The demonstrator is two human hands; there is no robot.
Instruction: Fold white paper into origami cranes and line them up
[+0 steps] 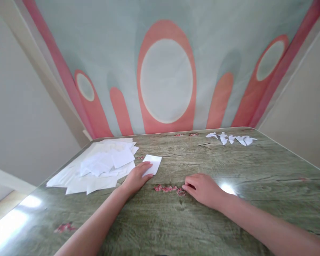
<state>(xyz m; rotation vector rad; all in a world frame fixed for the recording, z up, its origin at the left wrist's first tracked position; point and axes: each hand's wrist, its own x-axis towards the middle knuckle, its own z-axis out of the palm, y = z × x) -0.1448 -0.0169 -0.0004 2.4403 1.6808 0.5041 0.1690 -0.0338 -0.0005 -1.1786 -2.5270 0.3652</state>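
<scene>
My left hand (138, 175) lies on the table with its thumb and fingers around the near left side of a small stack of white paper squares (155, 163). How many sheets are in it I cannot tell. Some way to the right, my right hand (201, 188) rests on the tabletop with its fingers curled in. Nothing shows between them. Pink blossom patterns (166, 188) lie on the wood-grain surface just left of my right fingertips.
A wide, untidy pile of white paper sheets (96, 170) covers the table's left part. Several folded white paper shapes (232, 138), like small birds, stand in a row at the back right. The wood-grain table (160, 227) meets a pink and grey-green patterned backdrop (166, 124).
</scene>
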